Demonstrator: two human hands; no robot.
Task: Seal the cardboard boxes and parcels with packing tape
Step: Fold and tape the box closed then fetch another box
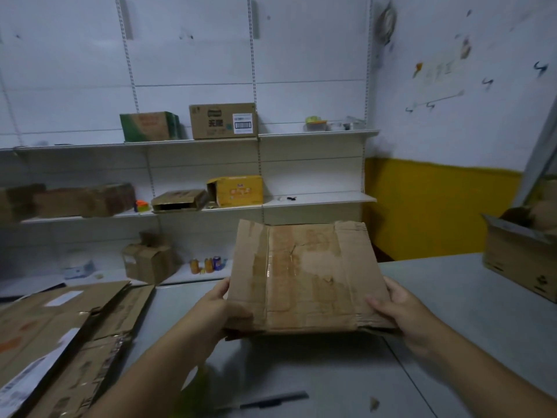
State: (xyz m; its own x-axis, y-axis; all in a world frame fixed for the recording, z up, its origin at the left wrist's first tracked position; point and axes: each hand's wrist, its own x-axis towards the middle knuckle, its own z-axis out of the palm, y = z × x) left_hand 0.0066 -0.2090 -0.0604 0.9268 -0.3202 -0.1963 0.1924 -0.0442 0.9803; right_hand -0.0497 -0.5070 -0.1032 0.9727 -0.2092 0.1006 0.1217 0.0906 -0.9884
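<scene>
A worn, flattened brown cardboard box (304, 276) with old tape strips on its face is held above the grey table (452, 297), tilted up toward me. My left hand (215, 306) grips its left edge, thumb side hidden behind the board. On the opposite edge, my right hand (398, 309) holds the box with the thumb lying on the front face. No roll of packing tape is visible on the table; a roll-like object (386, 24) hangs blurred high on the wall.
A stack of flattened cardboard sheets (60, 342) with white labels lies at the left. An open carton (521, 260) stands at the table's right edge. A dark pen-like tool (272, 401) lies near the front. Wall shelves behind carry several boxes (223, 120) and cans (208, 264).
</scene>
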